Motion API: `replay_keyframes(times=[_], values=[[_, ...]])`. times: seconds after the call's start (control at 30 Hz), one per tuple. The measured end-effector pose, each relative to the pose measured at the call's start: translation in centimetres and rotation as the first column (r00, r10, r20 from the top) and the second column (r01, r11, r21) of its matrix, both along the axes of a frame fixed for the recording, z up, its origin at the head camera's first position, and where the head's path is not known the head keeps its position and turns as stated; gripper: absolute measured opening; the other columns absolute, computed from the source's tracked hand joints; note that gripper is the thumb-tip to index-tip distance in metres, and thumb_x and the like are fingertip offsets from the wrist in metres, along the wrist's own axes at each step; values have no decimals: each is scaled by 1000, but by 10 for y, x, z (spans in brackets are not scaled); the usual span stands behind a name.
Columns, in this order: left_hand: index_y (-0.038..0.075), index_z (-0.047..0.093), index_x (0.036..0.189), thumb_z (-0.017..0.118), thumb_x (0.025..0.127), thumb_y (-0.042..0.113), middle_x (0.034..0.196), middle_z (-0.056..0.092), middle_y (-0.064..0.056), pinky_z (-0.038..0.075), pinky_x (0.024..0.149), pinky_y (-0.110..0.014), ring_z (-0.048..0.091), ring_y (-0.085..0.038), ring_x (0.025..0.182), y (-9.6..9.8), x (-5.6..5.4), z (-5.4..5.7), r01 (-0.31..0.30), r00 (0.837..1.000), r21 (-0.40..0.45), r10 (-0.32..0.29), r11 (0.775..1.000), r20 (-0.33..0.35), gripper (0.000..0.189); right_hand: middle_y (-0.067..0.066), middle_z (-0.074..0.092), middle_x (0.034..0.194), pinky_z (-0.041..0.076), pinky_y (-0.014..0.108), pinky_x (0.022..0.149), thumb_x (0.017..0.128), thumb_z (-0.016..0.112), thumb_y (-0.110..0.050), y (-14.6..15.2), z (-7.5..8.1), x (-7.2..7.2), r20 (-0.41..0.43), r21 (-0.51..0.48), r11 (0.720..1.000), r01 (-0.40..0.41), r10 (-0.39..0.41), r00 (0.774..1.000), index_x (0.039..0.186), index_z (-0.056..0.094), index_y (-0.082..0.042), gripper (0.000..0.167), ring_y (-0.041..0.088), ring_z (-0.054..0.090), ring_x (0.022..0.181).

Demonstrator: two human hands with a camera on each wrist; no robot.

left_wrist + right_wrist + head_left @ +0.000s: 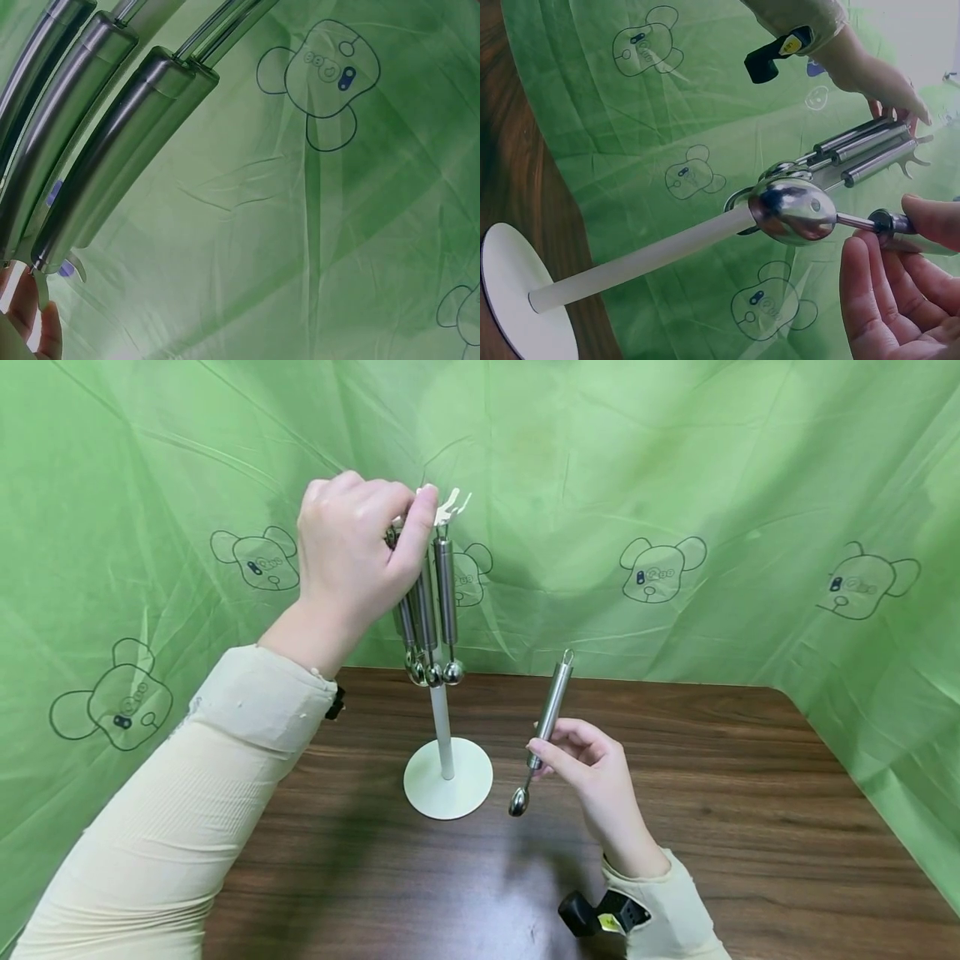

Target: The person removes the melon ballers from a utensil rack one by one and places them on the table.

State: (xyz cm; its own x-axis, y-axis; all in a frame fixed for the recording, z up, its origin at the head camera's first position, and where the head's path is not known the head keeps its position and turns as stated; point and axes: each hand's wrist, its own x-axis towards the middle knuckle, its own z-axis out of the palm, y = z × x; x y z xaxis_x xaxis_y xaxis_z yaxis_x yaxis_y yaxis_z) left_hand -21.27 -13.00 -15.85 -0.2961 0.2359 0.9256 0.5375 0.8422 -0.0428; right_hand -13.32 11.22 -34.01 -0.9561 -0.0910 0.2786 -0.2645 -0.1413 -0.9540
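A white stand [442,727] with a round base carries several metal melon ballers [424,606] hung from the hooks at its top, bowls down. My left hand [360,539] is at that top, fingers curled over the hooks and thumb against them; its fingertips [51,330] show beside a hook in the left wrist view. To the right of the stand, my right hand [592,768] pinches another melon baller [553,702] low on its handle, between thumb and fingers. This one tilts, its loop end up and its shiny oval bowl [793,210] down, above the table.
The dark wooden table [712,802] reaches back to a green cloth [570,460] printed with bear-like faces, which also hangs at both sides. A black wrist camera [600,914] sits on my right cuff.
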Motion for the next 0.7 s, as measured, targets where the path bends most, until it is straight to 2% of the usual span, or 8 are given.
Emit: replay_keyframes(times=[0.3, 0.4, 0.7], values=[[6, 65, 68, 42, 103, 37, 67, 69, -11, 38, 69, -44, 47, -30, 60, 1, 0, 0, -6, 1000, -4, 6, 1000, 4, 52, -3, 72, 79, 60, 34, 65, 88, 68, 2, 2, -16, 2, 62, -23, 1000, 12, -10, 998, 95, 70, -13, 17, 11, 68, 63], [6, 66, 69, 42, 103, 38, 67, 69, -11, 38, 70, -44, 47, -30, 60, 1, 0, 0, -7, 1000, -4, 7, 1000, 3, 52, -2, 72, 79, 60, 34, 65, 88, 68, 2, 2, -21, 3, 60, -38, 999, 11, -8, 998, 96, 70, -12, 15, 12, 68, 62], [5, 63, 66, 42, 103, 39, 65, 67, -12, 38, 70, -45, 48, -30, 61, 1, 0, 0, -10, 1000, -6, 10, 1000, 3, 55, -1, 70, 79, 60, 34, 64, 88, 68, 1, 1, -31, 4, 103, -59, 998, 38, -32, 994, 96, 69, -13, 16, 13, 67, 62]])
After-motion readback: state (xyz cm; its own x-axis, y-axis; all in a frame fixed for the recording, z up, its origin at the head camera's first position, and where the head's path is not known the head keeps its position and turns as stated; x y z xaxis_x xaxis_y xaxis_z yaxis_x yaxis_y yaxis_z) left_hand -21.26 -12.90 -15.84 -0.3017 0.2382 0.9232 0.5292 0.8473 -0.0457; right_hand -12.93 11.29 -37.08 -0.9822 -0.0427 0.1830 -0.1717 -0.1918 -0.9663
